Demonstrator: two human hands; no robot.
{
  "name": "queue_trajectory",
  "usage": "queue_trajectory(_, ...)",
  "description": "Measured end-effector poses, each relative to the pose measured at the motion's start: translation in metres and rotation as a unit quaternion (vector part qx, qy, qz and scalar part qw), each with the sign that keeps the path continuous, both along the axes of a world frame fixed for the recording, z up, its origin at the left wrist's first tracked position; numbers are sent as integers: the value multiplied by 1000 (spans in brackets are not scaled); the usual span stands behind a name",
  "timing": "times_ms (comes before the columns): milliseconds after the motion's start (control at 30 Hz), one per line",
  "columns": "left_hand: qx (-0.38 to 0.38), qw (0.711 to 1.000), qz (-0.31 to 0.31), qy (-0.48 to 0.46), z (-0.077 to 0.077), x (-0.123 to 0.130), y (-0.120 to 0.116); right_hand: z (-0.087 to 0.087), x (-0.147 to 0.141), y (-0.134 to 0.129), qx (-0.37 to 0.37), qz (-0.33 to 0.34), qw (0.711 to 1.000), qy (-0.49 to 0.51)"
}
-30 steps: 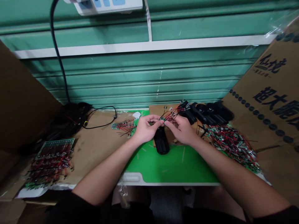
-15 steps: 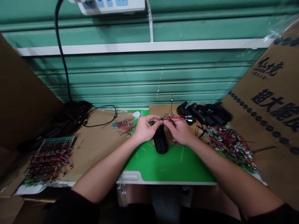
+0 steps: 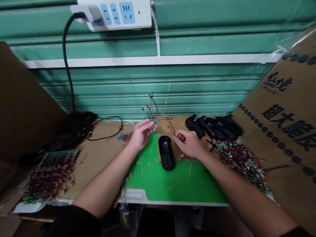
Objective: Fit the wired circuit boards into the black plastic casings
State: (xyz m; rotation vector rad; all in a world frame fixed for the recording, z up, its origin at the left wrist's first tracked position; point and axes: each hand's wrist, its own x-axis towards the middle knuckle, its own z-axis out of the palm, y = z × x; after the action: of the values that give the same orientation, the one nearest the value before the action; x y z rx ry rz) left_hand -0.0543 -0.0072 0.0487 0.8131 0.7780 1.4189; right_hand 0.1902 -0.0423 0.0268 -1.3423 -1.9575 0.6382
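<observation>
My left hand (image 3: pixel 142 133) pinches a small green circuit board (image 3: pixel 153 121), whose red and black wires stick up above the fingers. To its right, my right hand (image 3: pixel 187 141) is closed on thin red and dark wires (image 3: pixel 172 127) that reach up and left over the cardboard piece. Between and below the hands, a black plastic shell (image 3: pixel 166 154) lies hollow side up, partly on the cardboard piece (image 3: pixel 177 151) and partly on the green board (image 3: pixel 172 184).
Black shells (image 3: pixel 213 126) stand at the back right beside a heap of wired boards (image 3: pixel 243 161). Wired boards (image 3: pixel 51 171) lie in rows at left, with a few more (image 3: pixel 123 137) by my left forearm. Cardboard walls flank both sides; a power strip (image 3: pixel 118 14) hangs above.
My hands have moved apart, the left one leftward with the circuit board, the right one slightly right with wires. The black shell is now uncovered, and the view has tilted up.
</observation>
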Motion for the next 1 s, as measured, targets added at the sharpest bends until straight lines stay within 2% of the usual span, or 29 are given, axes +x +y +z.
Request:
queue_trajectory(133,34,996,-80,13,4,-7,-4,-2,9,7,-10,-33,998,-61)
queue_trajectory(233,40,993,-107,10,5,-8,-6,-1,14,11,-16,-55,995,-78)
queue_trajectory(300,28,995,-94,-5,4,-8,-4,0,17,13,-17,-67,995,-78)
queue_trajectory(400,4,999,-30,14,0,-4,3,0,19,16,-1,-73,996,-47)
queue_trajectory(533,-6,983,70,168,-12,1,15,-1,16,18,1,-60,997,49)
queue_trajectory(600,-17,971,68,231,-19,4,19,0,14,18,-17,-51,993,105)
queue_trajectory(667,-34,962,33,269,-27,7,22,1,11,17,-25,-42,988,144)
queue_trajectory(800,-14,939,-18,344,-37,11,22,2,9,13,-7,-25,987,156)
queue_trajectory(900,37,915,20,402,-37,12,18,0,10,11,9,-21,988,154)
queue_trajectory(1000,82,884,66,455,-30,13,9,-4,12,11,-1,-9,986,164)
